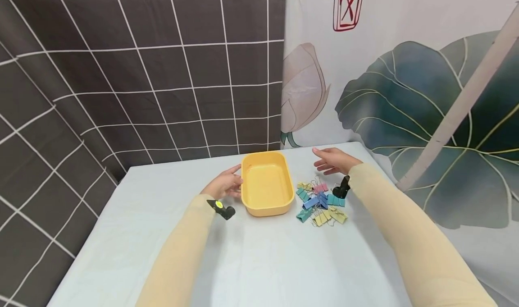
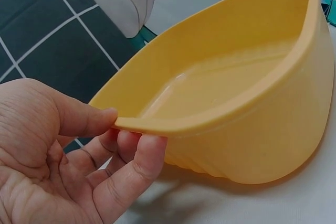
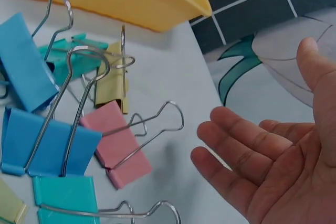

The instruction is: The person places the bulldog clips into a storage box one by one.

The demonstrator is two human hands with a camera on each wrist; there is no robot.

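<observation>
A yellow rectangular tray point(image 1: 267, 210) with rounded corners stands on the white table, nothing inside it. My left hand point(image 1: 225, 183) pinches its left rim; in the left wrist view the thumb point(image 2: 100, 120) lies on the rim's edge and the fingers bend beneath it. To the tray's right lies a loose pile of binder clips point(image 1: 322, 202) in blue, teal, yellow and pink. My right hand point(image 1: 334, 161) hovers beyond the pile, fingers spread, holding nothing. Nearest to it in the right wrist view is a pink binder clip point(image 3: 116, 142), with a blue binder clip point(image 3: 50, 142) beside that.
A white cloth covers the table point(image 1: 259, 262). Behind it hangs a dark curtain with white grid lines point(image 1: 202, 72) on the left and a white one with a lotus print point(image 1: 308, 90) on the right. Small black cameras are strapped to both wrists.
</observation>
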